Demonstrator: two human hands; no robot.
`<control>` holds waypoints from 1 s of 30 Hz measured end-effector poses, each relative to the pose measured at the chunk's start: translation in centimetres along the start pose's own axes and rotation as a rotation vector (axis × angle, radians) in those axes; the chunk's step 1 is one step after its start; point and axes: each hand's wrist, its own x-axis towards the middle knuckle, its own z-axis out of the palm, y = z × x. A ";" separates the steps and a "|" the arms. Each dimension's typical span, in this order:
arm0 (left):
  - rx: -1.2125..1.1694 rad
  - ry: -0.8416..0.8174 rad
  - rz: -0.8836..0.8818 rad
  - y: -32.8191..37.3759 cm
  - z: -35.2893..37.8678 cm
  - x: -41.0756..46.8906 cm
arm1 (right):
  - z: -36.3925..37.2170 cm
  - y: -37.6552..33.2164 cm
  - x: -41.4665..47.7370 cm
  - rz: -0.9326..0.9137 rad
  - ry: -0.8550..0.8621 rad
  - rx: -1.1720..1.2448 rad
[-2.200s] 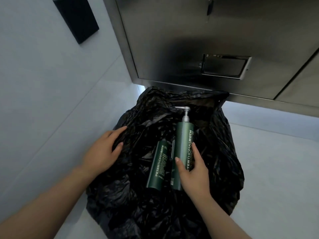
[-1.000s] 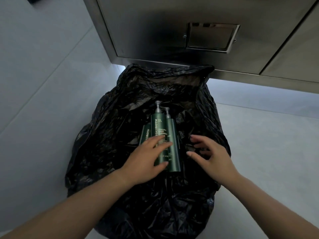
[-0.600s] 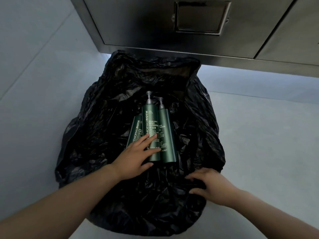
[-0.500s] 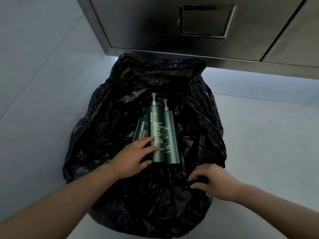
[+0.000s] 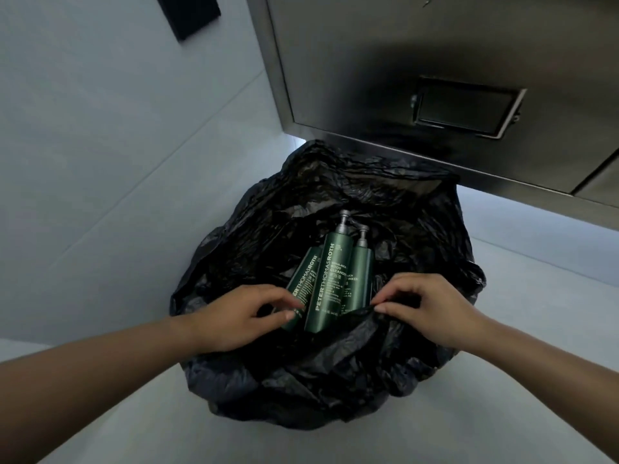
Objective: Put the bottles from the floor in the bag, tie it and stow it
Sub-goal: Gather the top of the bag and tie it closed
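A steel cabinet (image 5: 435,78) fills the upper right of my view, its recessed handle (image 5: 465,107) set into the door, and a pale tiled wall (image 5: 100,128) with a dark panel (image 5: 189,15) runs along my left. On the pale floor (image 5: 536,296) below the cabinet sits the black bag (image 5: 335,380), crumpled and wide open, its far rim standing up against the cabinet's lower edge. Three dark green bottles lie side by side inside it, pump ends pointing away from me: the middle bottle (image 5: 330,283) on top, the left bottle (image 5: 303,286) tilted beside it, and the right bottle (image 5: 361,272) partly tucked under. My left hand (image 5: 234,319) rests on the bag's near side with thumb and fingers curled at the base of the left bottle, touching it; I cannot tell whether it truly grips. My right hand (image 5: 432,306) pinches a fold of the bag's near edge just beside the right bottle's base.
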 end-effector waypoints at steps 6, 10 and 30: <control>-0.130 0.152 0.043 2.8 -0.1 3.3 | -2.3 -0.4 -0.8 0.001 0.034 -0.037; -0.039 0.189 0.060 2.3 -1.7 3.8 | -4.9 -0.1 -1.6 0.059 0.182 -0.138; -0.118 0.177 0.223 5.6 -5.2 5.0 | -4.0 -6.5 0.6 0.202 0.487 -0.113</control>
